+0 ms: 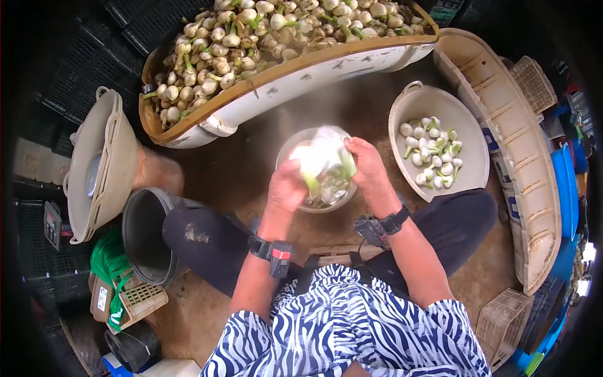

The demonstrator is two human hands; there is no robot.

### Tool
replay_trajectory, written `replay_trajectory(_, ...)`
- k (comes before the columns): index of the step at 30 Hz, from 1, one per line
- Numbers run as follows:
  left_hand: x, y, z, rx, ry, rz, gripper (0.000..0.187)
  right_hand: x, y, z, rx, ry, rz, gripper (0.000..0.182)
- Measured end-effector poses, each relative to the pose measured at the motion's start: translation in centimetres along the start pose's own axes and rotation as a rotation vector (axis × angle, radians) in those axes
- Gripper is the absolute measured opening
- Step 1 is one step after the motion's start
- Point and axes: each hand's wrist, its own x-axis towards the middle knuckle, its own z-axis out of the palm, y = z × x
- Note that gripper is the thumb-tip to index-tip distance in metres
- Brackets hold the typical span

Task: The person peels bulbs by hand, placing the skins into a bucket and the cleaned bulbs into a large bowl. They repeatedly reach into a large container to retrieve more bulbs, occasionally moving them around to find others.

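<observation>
We see the left hand (287, 186) and the right hand (369, 167) gripping glare-whitened garlic (321, 152) over a bowl (281, 152) of peelings (331, 190).

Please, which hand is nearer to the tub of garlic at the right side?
Right: the right hand is left of the tub, not touching it; the left hand is farther left.

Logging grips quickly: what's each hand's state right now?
Left hand: closed, holding white-and-green produce.
Right hand: closed, also holding the produce; glare hides the exact grip.
</observation>
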Motion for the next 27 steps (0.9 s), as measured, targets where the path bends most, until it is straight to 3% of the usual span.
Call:
replay_trajectory(1, 0.1, -0.5, -0.6, -0.004, 0.005, -0.001, 0.049, 0.1, 0.1, -0.4, -0.002, 0.004, 0.005, 0.006)
replay_trajectory(3, 0.0, -1.1, -1.9, -0.014, 0.203, -0.085, 0.047, 0.7, 0.5, -0.9, -0.058, -0.036, -0.096, 0.006)
replay_trajectory(5, -0.3, -1.8, -3.1, -0.005, 0.209, -0.123, 0.044, 1.8, 0.2, -1.9, -0.211, 0.04, -0.202, 0.009)
replay_trajectory(7, -0.3, -2.1, -4.7, 1.223, 0.04, 0.484, 0.039, 2.7, -0.8, -3.3, -0.037, 0.147, -0.224, 0.012)
replay_trajectory(8, -0.1, -1.6, -4.6, 1.227, 0.047, 0.498, 0.039, 3.6, -0.8, -4.4, -0.057, 0.104, -0.229, 0.014)
replay_trajectory(10, -0.5, -0.5, -2.1, -0.166, -0.044, 0.036, 0.035, 4.7, 0.8, -6.2, -0.137, 0.188, -0.241, 0.015)
replay_trajectory(13, -0.7, -0.1, -2.6, -0.329, -0.083, 0.074, 0.035, 6.6, 2.6, -9.5, -0.333, 0.355, -0.226, 0.018)
replay_trajectory(15, -0.9, 0.4, -2.4, -0.301, -0.066, 0.107, 0.036, 7.3, 3.0, -10.3, -1.893, 0.035, 0.037, 0.022)
replay_trajectory(16, -0.9, 0.6, -2.0, -0.24, -0.013, 0.109, 0.036, 5.4, 3.5, -9.5, -1.838, -0.003, -0.102, 0.025)
replay_trajectory(17, -0.8, 0.8, -1.7, -0.18, 0.043, 0.108, 0.036, 4.1, 3.7, -8.6, -1.838, -0.004, -0.101, 0.025)
replay_trajectory(19, -0.4, 0.6, -1.9, -0.13, 0.09, 0.14, 0.036, 0.8, 1.2, -1.9, -1.591, -0.025, -0.526, 0.027)
replay_trajectory(20, -0.4, 0.2, -2.0, -0.079, 0.139, 0.163, 0.036, -0.1, 0.7, 0.2, -1.594, -0.01, -0.517, 0.027)
replay_trajectory(22, 0.3, -0.7, -2.5, -0.101, 0.142, 0.141, 0.038, -0.9, 0.1, 2.9, -1.306, -0.058, -0.479, 0.02)
replay_trajectory(27, 1.4, -2.8, -2.5, -0.073, 0.151, 0.169, 0.041, -0.6, 1.0, 2.3, -1.369, -0.026, -0.622, 0.013)
